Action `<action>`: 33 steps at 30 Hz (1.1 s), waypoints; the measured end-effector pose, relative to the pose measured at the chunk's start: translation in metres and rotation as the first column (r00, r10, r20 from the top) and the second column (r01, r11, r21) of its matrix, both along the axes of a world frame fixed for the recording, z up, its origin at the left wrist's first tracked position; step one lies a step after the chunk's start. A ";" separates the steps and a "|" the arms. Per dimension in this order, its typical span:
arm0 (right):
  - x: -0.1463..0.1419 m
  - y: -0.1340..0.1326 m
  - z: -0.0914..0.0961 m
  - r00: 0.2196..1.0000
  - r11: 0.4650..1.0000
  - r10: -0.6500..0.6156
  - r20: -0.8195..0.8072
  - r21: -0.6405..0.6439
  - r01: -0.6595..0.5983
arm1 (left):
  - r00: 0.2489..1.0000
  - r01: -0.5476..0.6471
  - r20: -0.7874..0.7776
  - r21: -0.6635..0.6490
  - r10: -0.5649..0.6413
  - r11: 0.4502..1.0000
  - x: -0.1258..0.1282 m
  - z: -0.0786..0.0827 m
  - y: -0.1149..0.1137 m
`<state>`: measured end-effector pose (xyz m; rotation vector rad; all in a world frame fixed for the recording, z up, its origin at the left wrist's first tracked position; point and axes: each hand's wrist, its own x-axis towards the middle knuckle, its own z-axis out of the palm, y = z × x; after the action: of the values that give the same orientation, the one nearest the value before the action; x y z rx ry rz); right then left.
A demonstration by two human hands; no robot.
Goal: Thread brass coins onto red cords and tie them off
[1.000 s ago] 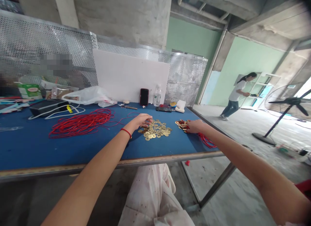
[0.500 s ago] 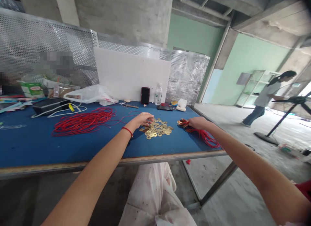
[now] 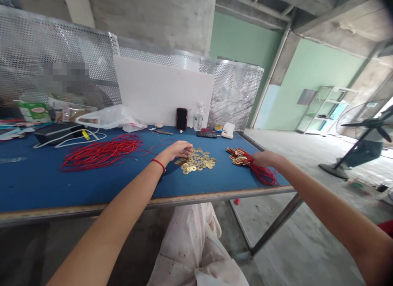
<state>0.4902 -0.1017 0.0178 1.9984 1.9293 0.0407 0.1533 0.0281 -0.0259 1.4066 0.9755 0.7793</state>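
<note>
My left hand (image 3: 179, 148), a red string round its wrist, rests on the left edge of a pile of round brass coins (image 3: 198, 162) on the blue table (image 3: 92, 183), its fingers curled down onto the coins. My right hand (image 3: 266, 158) lies on a bunch of red cords (image 3: 262, 174) tied to a heap of coins (image 3: 238, 156) near the table's right edge. Its fingers are bent over the cords; what they pinch is hidden.
A big tangle of red cord (image 3: 101, 151) lies left of centre. A phone (image 3: 181, 118), water bottle (image 3: 198, 118), white board (image 3: 162, 95) and plastic bag (image 3: 112, 119) stand at the back. A fan (image 3: 362, 142) stands on the floor at right.
My right hand has slid back toward me and to the right along the red cords, uncovering the strung coins. The person at the right has walked away behind the fan. My left hand barely moved.
</note>
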 end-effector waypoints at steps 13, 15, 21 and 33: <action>-0.002 0.027 -0.024 0.969 0.967 -0.223 -0.104 0.106 0.233 | 1.000 0.030 -0.001 -0.012 -0.030 0.999 -0.002 -0.002 0.005; 0.006 0.036 -0.027 0.978 0.977 -0.181 -0.103 0.096 0.191 | 0.999 0.033 0.003 -0.013 -0.033 0.999 -0.003 -0.003 0.006; 0.020 0.052 -0.029 0.941 0.962 -0.251 -0.228 0.049 0.269 | 0.998 0.046 0.031 -0.006 -0.045 0.999 -0.004 -0.010 0.015; 0.029 0.058 -0.021 0.902 0.970 -0.243 -0.356 -0.063 0.236 | 1.000 0.003 -0.029 0.000 -0.003 1.000 0.001 -0.003 0.005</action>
<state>0.5193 -0.0442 -0.0032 2.3467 1.8549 -0.4373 0.1544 0.0331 -0.0285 1.4232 0.9958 0.7585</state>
